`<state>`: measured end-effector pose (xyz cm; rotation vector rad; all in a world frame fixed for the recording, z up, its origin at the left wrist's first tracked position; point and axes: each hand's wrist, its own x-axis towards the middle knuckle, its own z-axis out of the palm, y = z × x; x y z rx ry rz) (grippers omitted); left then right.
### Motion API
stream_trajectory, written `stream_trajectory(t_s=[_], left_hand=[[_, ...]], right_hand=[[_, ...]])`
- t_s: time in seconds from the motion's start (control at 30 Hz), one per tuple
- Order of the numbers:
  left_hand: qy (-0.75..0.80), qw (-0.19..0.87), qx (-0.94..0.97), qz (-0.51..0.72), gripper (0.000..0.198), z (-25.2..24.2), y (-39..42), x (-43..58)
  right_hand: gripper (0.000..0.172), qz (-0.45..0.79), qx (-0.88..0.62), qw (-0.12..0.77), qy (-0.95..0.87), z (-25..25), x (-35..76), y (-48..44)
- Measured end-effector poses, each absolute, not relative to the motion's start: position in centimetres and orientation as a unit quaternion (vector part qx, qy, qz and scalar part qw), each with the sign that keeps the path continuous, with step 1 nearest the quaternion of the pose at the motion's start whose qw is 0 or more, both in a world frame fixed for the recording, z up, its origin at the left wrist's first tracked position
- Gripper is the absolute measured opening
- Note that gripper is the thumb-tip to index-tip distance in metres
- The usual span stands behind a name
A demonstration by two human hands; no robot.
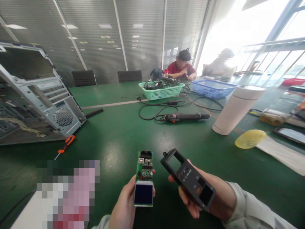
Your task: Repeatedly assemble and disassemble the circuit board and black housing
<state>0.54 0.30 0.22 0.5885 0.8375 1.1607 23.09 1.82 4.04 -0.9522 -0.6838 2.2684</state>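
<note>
My left hand (125, 202) is closed around a green circuit board (144, 173), held upright with its face toward me. A dark rectangular screen (143, 194) fills the board's lower end, and black sockets sit at its top. In my right hand (190, 203) is a black plastic device casing (189, 179), tilted to the right. Its front has a rectangular window near the top, small button holes in the middle and another opening at the bottom. Board and casing are apart, side by side above the green table. My right fingers wrap behind the casing and are partly hidden.
An open metal computer case (64, 105) stands at left, near an orange-handled screwdriver (66, 144). Ahead lie a corded electric screwdriver (188, 117), a green basket (164, 93) of cables and a blue basket (212, 89). A white tumbler (234, 109) stands at right. Two people sit beyond.
</note>
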Motion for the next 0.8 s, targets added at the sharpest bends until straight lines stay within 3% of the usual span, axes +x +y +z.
stream_trajectory(t_s=[0.17,0.27,0.33,0.43,0.5,0.57,0.7,0.8], left_hand=[[0.382,0.713,0.273,0.521,0.040,-0.5,0.5,0.3],[0.388,0.704,0.283,0.524,0.041,-0.9,0.5,0.3],[0.395,0.699,0.284,0.525,0.041,-0.9,0.5,0.3],[0.399,0.700,0.271,0.526,0.044,-0.7,0.3,0.5],[0.396,0.703,0.263,0.529,0.046,-0.4,0.2,0.6],[0.392,0.704,0.261,0.532,0.046,-0.1,0.1,0.6],[0.386,0.713,0.258,0.526,0.044,-0.2,0.3,0.6],[0.400,0.703,0.253,0.531,0.044,-1.0,0.5,0.7]], right_hand=[[0.055,0.860,-0.340,0.293,-0.244,4.7,23.0,1.5],[0.052,0.817,-0.402,0.287,-0.298,3.9,23.5,2.2],[0.053,0.711,-0.485,0.320,-0.396,3.2,23.9,2.9],[0.054,0.416,-0.594,0.357,-0.590,3.0,25.2,3.7],[0.052,0.222,-0.641,0.312,-0.665,3.6,26.5,4.0],[0.051,0.108,-0.688,0.251,-0.673,4.5,28.1,4.3],[0.050,0.083,-0.782,0.118,-0.606,5.9,31.6,5.0],[0.043,0.087,-0.813,0.074,-0.570,6.0,34.1,5.4]])
